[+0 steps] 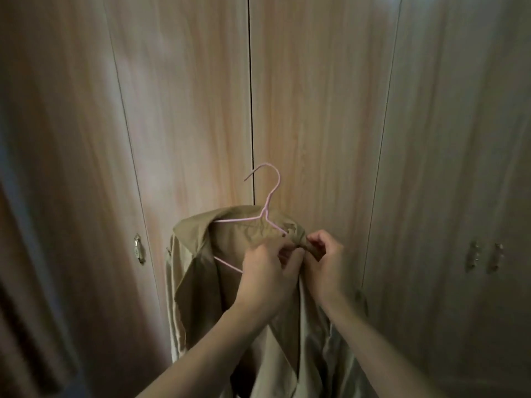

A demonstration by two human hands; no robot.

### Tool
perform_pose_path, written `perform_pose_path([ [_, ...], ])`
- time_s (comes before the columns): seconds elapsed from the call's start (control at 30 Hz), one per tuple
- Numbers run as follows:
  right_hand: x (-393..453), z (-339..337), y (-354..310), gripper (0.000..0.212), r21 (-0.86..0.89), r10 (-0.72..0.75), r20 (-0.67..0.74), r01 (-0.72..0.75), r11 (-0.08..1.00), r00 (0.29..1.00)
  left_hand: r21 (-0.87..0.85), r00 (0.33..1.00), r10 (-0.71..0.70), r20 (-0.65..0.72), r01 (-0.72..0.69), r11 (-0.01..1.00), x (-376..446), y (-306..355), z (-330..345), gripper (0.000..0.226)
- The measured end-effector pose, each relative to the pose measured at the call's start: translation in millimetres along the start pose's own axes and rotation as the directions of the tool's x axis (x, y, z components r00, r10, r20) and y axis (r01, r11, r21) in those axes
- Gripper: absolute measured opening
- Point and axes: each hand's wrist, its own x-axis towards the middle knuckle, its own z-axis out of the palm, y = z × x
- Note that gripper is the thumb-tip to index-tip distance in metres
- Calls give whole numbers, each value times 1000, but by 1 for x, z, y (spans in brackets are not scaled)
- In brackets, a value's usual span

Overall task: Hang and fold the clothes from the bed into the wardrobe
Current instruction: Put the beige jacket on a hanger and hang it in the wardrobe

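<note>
A beige coat (201, 271) hangs on a thin pink wire hanger (268, 202), held up in front of the closed wardrobe doors (186, 110). The hanger's hook points up and left, free of any rail. My left hand (267, 277) grips the coat's front and the hanger's lower bar near the collar. My right hand (324, 259) pinches the coat's bunched right shoulder fabric, close to the hanger's right end. The two hands almost touch. The coat's lower part drops out of the frame's bottom edge.
The wardrobe has several closed wood-grain doors. A metal handle (138, 249) sits on the left door and a pair of handles (485, 257) on the right doors. A dark curtain-like edge (26, 311) runs along the far left.
</note>
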Motion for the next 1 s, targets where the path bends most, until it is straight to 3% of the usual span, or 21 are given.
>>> perform_pose_path([
  [0.17, -8, 29, 2, 7, 48, -1, 49, -1, 999, 999, -127, 945, -323, -46, 315, 941, 9, -15, 5, 27],
  [0.27, -19, 46, -10, 11, 120, 37, 73, -45, 992, 997, -256, 886, -464, -22, 444, 859, 9, -27, 5, 35],
  [0.4, -30, 66, -20, 24, 135, 106, 165, -129, 982, 981, -314, 838, -544, -26, 510, 801, 7, -48, -2, 25],
  [0.53, -32, 82, -29, 37, 164, 148, 283, -200, 966, 948, -284, 834, -551, -16, 525, 802, 12, -79, -26, 13],
  [0.73, -29, 95, -44, 21, 203, 17, 498, -135, 970, 867, -128, 866, -500, 2, 496, 859, 18, -113, -68, 6],
  [0.83, -28, 110, -45, 8, 173, -64, 435, -13, 985, 898, 53, 911, -412, 31, 410, 911, 15, -133, -96, 10],
  [0.9, -27, 120, -43, 12, 150, -105, 361, 53, 987, 927, 214, 945, -326, 27, 313, 925, 11, -145, -115, 12],
  [1.0, -22, 135, -38, 21, 94, -148, 279, 127, 988, 949, 502, 989, -139, 52, 95, 860, 5, -160, -143, 10],
])
